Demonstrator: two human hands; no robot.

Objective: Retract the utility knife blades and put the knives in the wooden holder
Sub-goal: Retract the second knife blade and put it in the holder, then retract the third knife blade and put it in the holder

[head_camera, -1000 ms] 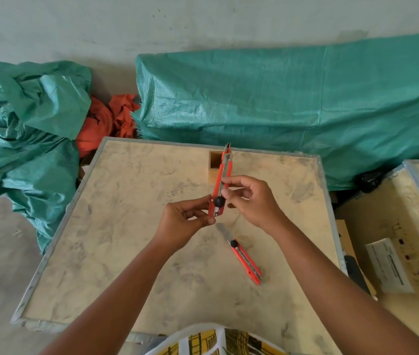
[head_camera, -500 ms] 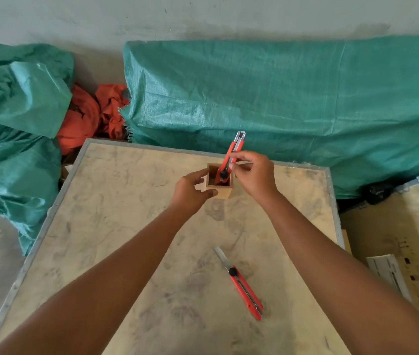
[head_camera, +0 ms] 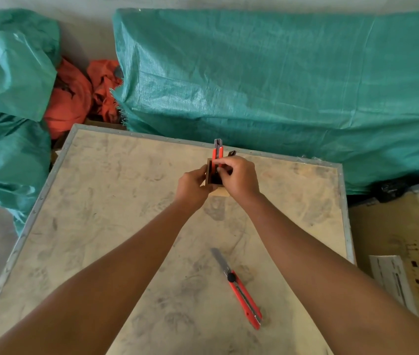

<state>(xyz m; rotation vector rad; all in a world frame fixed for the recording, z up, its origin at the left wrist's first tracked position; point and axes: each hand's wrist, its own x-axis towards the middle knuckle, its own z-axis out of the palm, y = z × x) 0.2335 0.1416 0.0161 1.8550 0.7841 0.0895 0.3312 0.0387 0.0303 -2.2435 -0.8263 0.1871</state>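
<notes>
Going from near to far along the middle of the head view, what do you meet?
Knife lying on the table → right hand → wooden holder → knife standing in the holder → green tarp.

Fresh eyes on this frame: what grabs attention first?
Both hands meet at the table's far edge: the left hand steadies the wooden holder while the right hand seats a red knife upright in it. Nearer the camera, a second red knife lies flat on the table, blade extended.
</notes>
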